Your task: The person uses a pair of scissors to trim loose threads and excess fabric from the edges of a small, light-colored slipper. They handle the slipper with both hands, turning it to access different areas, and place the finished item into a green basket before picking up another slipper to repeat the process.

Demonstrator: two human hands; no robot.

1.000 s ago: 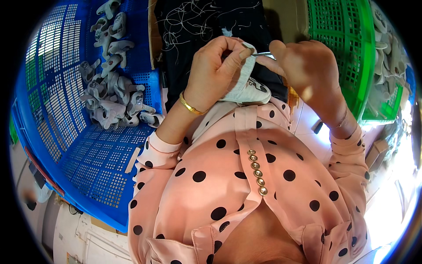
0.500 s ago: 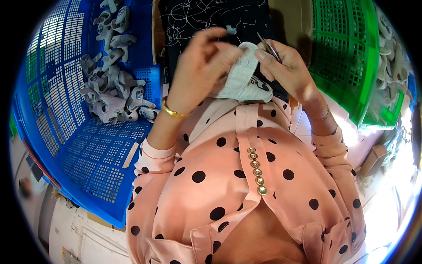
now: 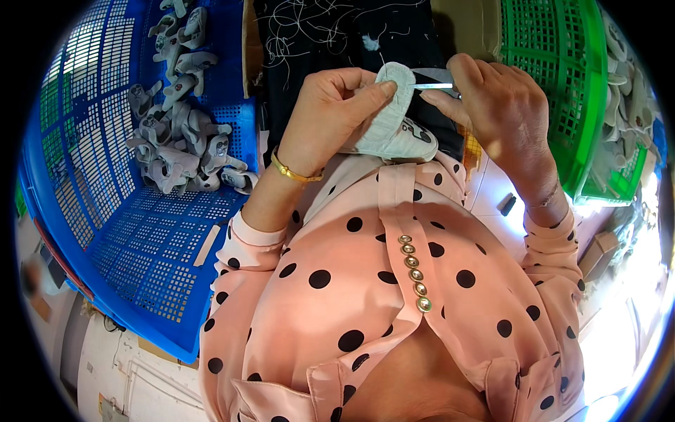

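Note:
A small pale grey fabric shoe [image 3: 387, 119] with a dark printed or stitched motif lies over my lap, its rounded end tilted up. My left hand [image 3: 341, 105] pinches that rounded end between thumb and fingers. In my right hand [image 3: 503, 105] is a pair of thread snips [image 3: 434, 86], blades pointing left. The blade tips meet the right edge of the shoe's rounded end, and the grip is mostly hidden by my fingers. A thin thread end stands up from the top of the shoe.
Dark cloth [image 3: 295, 77] under my hands carries many loose white threads. To the left, a blue plastic basket [image 3: 151, 260] holds several similar grey shoes [image 3: 179, 141]. At the right stands a green basket [image 3: 548, 91], with more grey pieces [image 3: 615, 105] beyond it. Cardboard [image 3: 467, 32] is behind.
My left hand, blurred before, now steadily pinches the shoe's rounded end. My right hand has let go of the shoe's edge, moved right and turned the snips' blades toward it.

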